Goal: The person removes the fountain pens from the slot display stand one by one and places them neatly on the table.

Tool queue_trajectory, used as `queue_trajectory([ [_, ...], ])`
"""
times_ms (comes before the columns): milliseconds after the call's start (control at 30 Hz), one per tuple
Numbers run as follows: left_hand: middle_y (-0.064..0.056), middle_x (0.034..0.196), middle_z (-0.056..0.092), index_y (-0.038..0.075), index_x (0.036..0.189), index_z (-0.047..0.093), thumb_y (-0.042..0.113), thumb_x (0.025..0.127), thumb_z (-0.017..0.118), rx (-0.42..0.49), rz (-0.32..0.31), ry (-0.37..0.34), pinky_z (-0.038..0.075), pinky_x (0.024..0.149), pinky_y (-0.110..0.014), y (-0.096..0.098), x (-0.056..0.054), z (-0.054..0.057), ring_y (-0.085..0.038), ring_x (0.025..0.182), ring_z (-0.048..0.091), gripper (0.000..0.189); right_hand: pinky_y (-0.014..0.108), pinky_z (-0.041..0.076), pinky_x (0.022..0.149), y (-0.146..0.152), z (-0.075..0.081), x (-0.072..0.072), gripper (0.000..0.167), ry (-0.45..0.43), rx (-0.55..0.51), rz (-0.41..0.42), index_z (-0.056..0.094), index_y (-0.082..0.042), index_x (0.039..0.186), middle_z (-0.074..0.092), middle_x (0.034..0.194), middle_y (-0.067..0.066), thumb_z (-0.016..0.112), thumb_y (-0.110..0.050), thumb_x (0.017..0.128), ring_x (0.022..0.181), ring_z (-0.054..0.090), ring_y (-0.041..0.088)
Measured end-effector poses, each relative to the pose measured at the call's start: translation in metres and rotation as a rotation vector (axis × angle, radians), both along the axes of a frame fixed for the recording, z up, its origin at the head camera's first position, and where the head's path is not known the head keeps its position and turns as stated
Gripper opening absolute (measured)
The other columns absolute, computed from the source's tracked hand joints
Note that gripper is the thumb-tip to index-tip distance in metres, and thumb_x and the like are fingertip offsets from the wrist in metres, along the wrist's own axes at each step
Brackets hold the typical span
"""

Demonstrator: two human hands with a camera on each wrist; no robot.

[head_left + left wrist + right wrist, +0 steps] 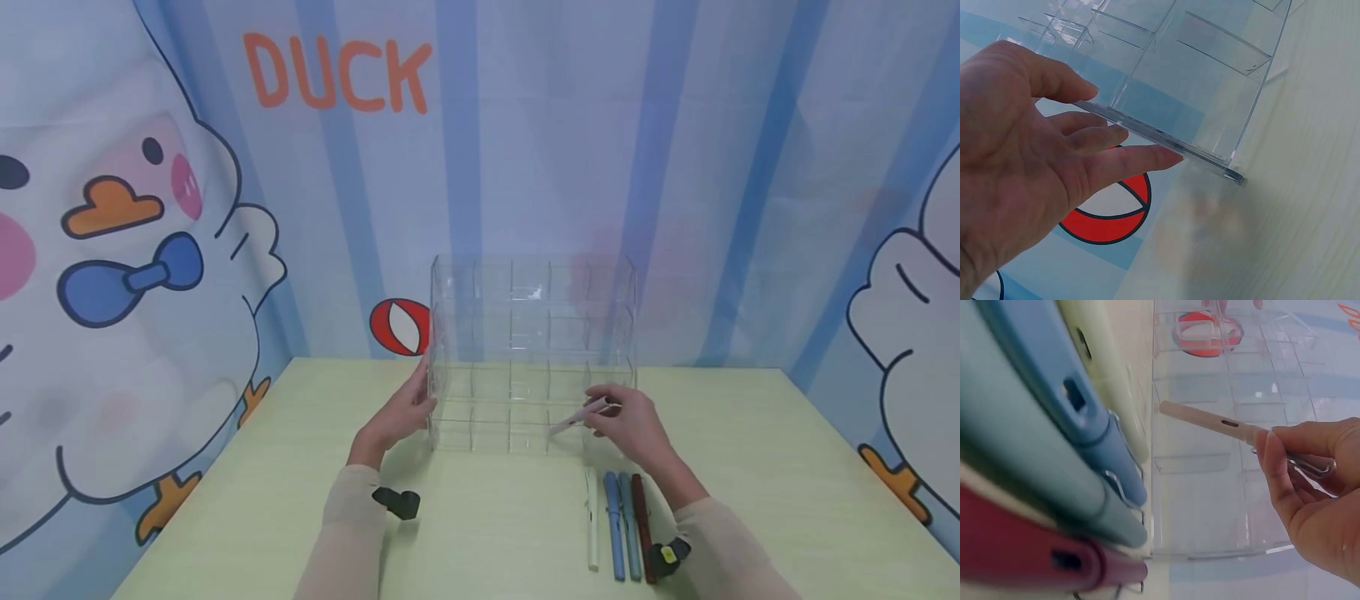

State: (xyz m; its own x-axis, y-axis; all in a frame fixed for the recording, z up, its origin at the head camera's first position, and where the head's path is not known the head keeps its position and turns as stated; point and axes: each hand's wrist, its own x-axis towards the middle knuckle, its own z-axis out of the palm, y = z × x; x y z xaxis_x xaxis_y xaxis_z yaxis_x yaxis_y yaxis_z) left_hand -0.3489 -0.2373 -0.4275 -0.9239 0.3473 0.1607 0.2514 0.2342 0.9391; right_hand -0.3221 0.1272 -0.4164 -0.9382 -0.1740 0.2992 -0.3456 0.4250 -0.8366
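Observation:
A clear acrylic rack (529,392) with rows of small compartments stands upright on the table. My left hand (401,417) holds its left side wall, thumb at the front edge and fingers along the outside, as the left wrist view (1054,137) shows of that hand. My right hand (626,421) pinches a pale pink pen (1200,417) by its clip end. The pen slants down to the left, its far end at the bottom row, near the divider right of the middle compartment. Fingers cover part of its clip end.
Before the rack's right side lie a pale cream pen (593,521), a blue pen (614,525), a teal pen (630,525) and a dark red pen (642,525), side by side under my right forearm. Behind the table (495,533) hangs a duck-print curtain (540,150).

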Motion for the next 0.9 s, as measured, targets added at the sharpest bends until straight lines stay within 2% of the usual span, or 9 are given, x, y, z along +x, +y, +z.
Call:
queue_trajectory([
  [167, -0.002, 0.168, -0.002, 0.054, 0.155, -0.004, -0.003, 0.102, 0.037, -0.004, -0.002, -0.004, 0.041, 0.097, -0.067, 0.000, 0.001, 0.000, -0.031, 0.151, 0.011, 0.088, 0.031, 0.058, 0.067, -0.007, -0.004, -0.002, 0.037, 0.043, -0.015, -0.032, 0.064, 0.004, 0.125, 0.070, 0.107, 0.019, 0.072, -0.003, 0.090, 0.086, 0.072, 0.027],
  [267, -0.001, 0.168, -0.001, 0.055, 0.154, -0.004, -0.003, 0.102, 0.037, -0.009, 0.001, -0.006, 0.040, 0.098, -0.066, -0.001, 0.001, 0.001, -0.029, 0.151, 0.011, 0.088, 0.029, 0.057, 0.066, -0.011, -0.004, -0.002, 0.037, 0.060, -0.006, -0.059, 0.065, 0.003, 0.124, 0.071, 0.110, 0.018, 0.073, -0.006, 0.090, 0.087, 0.072, 0.027],
  [467, -0.002, 0.168, -0.001, 0.054, 0.155, -0.005, -0.003, 0.102, 0.037, -0.019, 0.006, 0.009, 0.040, 0.099, -0.065, -0.001, 0.001, 0.002, -0.029, 0.151, 0.011, 0.088, 0.041, 0.058, 0.076, -0.017, -0.004, -0.004, 0.033, 0.102, 0.016, -0.085, 0.068, -0.001, 0.120, 0.072, 0.110, 0.015, 0.075, -0.008, 0.088, 0.096, 0.071, 0.031],
  [567, -0.003, 0.168, -0.001, 0.054, 0.155, -0.005, -0.003, 0.102, 0.037, -0.024, 0.008, 0.016, 0.042, 0.098, -0.064, -0.001, 0.001, 0.001, -0.030, 0.151, 0.011, 0.088, 0.042, 0.057, 0.080, -0.020, -0.004, -0.005, 0.033, 0.114, 0.006, -0.080, 0.068, 0.000, 0.119, 0.072, 0.109, 0.015, 0.076, -0.006, 0.087, 0.098, 0.070, 0.032],
  [733, -0.001, 0.168, 0.000, 0.054, 0.155, -0.005, -0.003, 0.103, 0.037, -0.021, 0.012, 0.010, 0.042, 0.098, -0.064, -0.002, 0.000, 0.000, -0.030, 0.151, 0.012, 0.088, 0.034, 0.059, 0.073, -0.026, -0.004, -0.006, 0.035, 0.115, -0.048, -0.045, 0.065, 0.006, 0.121, 0.070, 0.107, 0.019, 0.073, 0.001, 0.087, 0.090, 0.072, 0.033],
  [900, -0.003, 0.168, -0.001, 0.053, 0.155, -0.005, -0.004, 0.102, 0.037, -0.022, 0.007, 0.007, 0.042, 0.097, -0.065, -0.002, -0.001, 0.000, -0.032, 0.151, 0.012, 0.088, 0.030, 0.059, 0.070, -0.030, -0.005, -0.007, 0.038, 0.110, -0.051, -0.046, 0.064, 0.005, 0.124, 0.068, 0.110, 0.021, 0.071, 0.004, 0.087, 0.087, 0.072, 0.033],
])
